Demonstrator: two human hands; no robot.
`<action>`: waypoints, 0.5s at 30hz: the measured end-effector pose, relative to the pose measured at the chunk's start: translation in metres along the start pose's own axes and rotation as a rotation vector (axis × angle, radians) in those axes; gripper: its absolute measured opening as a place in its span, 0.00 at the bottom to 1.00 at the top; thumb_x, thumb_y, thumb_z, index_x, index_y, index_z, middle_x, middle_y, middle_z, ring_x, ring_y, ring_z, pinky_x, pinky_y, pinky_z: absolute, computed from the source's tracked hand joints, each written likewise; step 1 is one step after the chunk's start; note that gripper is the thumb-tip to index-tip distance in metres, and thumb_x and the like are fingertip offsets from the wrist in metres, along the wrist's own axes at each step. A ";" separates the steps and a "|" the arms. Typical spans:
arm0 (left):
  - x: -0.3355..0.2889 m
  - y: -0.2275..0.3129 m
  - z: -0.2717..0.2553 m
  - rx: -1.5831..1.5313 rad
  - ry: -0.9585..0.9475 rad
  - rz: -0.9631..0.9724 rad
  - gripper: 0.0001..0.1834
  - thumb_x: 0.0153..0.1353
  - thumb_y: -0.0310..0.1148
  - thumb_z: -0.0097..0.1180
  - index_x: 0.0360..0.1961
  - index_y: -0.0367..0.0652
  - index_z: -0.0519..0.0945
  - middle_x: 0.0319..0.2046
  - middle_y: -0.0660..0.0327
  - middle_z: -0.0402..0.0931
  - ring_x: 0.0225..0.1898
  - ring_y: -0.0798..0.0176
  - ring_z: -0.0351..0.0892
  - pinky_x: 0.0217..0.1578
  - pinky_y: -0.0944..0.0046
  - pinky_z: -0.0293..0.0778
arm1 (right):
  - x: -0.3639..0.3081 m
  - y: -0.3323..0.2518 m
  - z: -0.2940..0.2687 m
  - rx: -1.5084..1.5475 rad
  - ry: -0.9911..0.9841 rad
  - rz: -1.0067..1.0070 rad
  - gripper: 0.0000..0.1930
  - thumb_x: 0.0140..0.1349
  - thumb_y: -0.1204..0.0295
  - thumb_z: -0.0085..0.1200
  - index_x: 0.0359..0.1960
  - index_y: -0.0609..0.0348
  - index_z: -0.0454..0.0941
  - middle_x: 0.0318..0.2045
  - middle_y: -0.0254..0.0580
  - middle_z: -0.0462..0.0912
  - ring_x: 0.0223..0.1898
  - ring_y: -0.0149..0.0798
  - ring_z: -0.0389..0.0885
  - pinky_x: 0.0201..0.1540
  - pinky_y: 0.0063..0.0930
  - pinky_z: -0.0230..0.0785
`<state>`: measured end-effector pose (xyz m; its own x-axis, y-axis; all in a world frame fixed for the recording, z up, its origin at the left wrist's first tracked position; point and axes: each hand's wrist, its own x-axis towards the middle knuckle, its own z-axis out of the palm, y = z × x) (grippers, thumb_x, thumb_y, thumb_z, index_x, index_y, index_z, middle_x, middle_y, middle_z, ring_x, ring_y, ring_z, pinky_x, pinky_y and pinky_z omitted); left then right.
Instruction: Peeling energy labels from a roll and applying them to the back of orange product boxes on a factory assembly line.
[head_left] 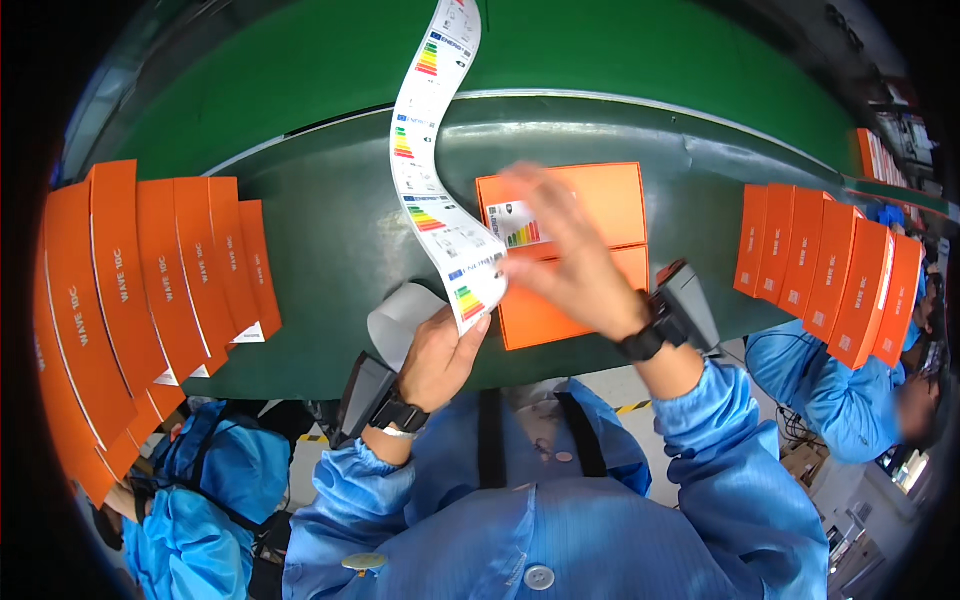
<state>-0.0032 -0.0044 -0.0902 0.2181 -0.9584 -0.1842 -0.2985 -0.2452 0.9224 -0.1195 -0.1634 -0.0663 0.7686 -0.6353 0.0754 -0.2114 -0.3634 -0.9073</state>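
My left hand [440,360] pinches the near end of a long white strip of printed energy labels [425,215], which curves up and away over the bench. A bare white part of the strip or its backing [405,325] curls beside that hand. Over two flat orange boxes, my right hand [570,260] is held with fingers apart, its fingertips smeared by motion. Its thumb comes close to the strip's edge; whether they touch I cannot tell. On the far orange box [610,195] a label [515,224] shows at the left side, partly behind my fingers. The near orange box [550,315] adjoins it.
Rows of upright orange boxes stand on the dark green bench [330,220], at the left [160,270] and right [815,265]. A bright green surface [640,50] lies beyond the bench's far edge. Blue-sleeved people [200,500] are at both sides.
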 end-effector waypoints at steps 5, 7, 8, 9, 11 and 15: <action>-0.016 0.017 -0.013 -0.108 -0.118 -0.174 0.14 0.64 0.34 0.41 0.44 0.36 0.74 0.38 0.53 0.77 0.39 0.51 0.77 0.40 0.57 0.71 | -0.020 -0.016 0.017 0.243 -0.171 0.038 0.15 0.53 0.75 0.57 0.44 0.61 0.75 0.41 0.43 0.76 0.37 0.37 0.77 0.39 0.26 0.70; -0.024 0.017 -0.016 -0.390 -0.152 -0.319 0.14 0.63 0.34 0.42 0.46 0.39 0.73 0.39 0.61 0.76 0.42 0.59 0.76 0.43 0.59 0.71 | -0.026 -0.014 0.025 0.275 -0.178 -0.017 0.14 0.53 0.75 0.57 0.43 0.61 0.76 0.40 0.43 0.76 0.36 0.38 0.77 0.39 0.26 0.70; -0.024 0.024 -0.018 -0.385 -0.148 -0.325 0.14 0.63 0.34 0.42 0.46 0.39 0.73 0.39 0.61 0.76 0.42 0.59 0.76 0.43 0.59 0.71 | -0.029 -0.014 0.029 0.294 -0.189 -0.074 0.14 0.52 0.76 0.57 0.42 0.61 0.76 0.39 0.43 0.76 0.36 0.39 0.77 0.39 0.27 0.70; -0.020 0.034 -0.019 -0.915 -0.036 -0.444 0.15 0.63 0.34 0.43 0.48 0.38 0.71 0.41 0.60 0.75 0.43 0.60 0.75 0.44 0.60 0.70 | -0.032 -0.014 0.032 0.238 -0.153 -0.159 0.13 0.51 0.77 0.57 0.41 0.61 0.77 0.38 0.43 0.77 0.36 0.40 0.76 0.38 0.28 0.70; -0.010 0.053 -0.028 -1.539 0.102 -0.590 0.19 0.61 0.36 0.46 0.50 0.37 0.67 0.44 0.60 0.73 0.46 0.64 0.73 0.47 0.63 0.68 | -0.035 -0.014 0.036 0.187 -0.156 -0.202 0.13 0.51 0.77 0.58 0.40 0.61 0.77 0.38 0.43 0.77 0.36 0.40 0.76 0.38 0.28 0.70; -0.013 0.042 -0.023 -1.309 0.094 -0.664 0.17 0.62 0.36 0.45 0.48 0.38 0.69 0.42 0.60 0.73 0.45 0.65 0.73 0.46 0.64 0.69 | -0.039 -0.012 0.036 0.117 -0.126 -0.219 0.14 0.47 0.75 0.60 0.38 0.60 0.78 0.36 0.40 0.77 0.39 0.42 0.74 0.40 0.30 0.69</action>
<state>0.0026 0.0006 -0.0410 0.0495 -0.7002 -0.7123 0.9030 -0.2733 0.3315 -0.1251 -0.1104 -0.0729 0.8588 -0.4581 0.2295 0.0335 -0.3967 -0.9173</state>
